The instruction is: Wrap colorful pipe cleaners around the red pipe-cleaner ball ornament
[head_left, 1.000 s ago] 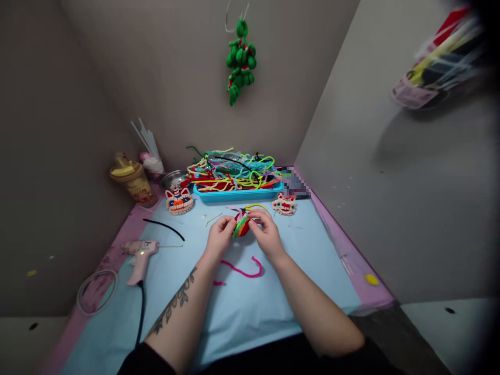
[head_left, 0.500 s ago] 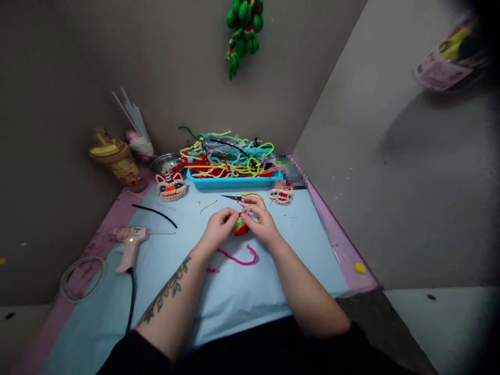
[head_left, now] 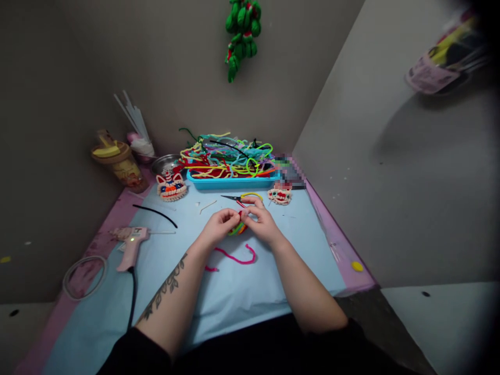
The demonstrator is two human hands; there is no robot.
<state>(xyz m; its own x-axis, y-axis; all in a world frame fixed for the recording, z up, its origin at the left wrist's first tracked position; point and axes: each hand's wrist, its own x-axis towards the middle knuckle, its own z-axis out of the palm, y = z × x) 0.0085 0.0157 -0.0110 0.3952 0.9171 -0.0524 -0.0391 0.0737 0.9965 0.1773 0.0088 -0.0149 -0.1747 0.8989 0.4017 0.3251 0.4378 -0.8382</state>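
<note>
Between my two hands is a small multicoloured piece (head_left: 236,229), striped green, orange and red, that looks made of pipe cleaners; fingers hide much of it. My left hand (head_left: 222,225) pinches its upper left side with thumb and forefinger. Opposite, my right hand (head_left: 261,221) is closed on its upper right edge, fingertips nearly meeting the left ones. Just behind the right fingers lie pliers (head_left: 234,198) with dark pointed jaws and a yellow handle. A magenta pipe cleaner (head_left: 238,259) curls on the blue cloth below my hands.
A blue tray (head_left: 234,183) heaped with coloured pipe cleaners stands at the back. Lion-like faces sit left (head_left: 172,188) and right (head_left: 279,195) of it. A pink glue gun (head_left: 132,247) lies left, beside a black strip (head_left: 155,214). A brown cup (head_left: 124,169) stands behind.
The multicoloured piece has turned a little between my fingers, showing more green and less red. Both hands stay nearly in place; the view has shifted slightly.
</note>
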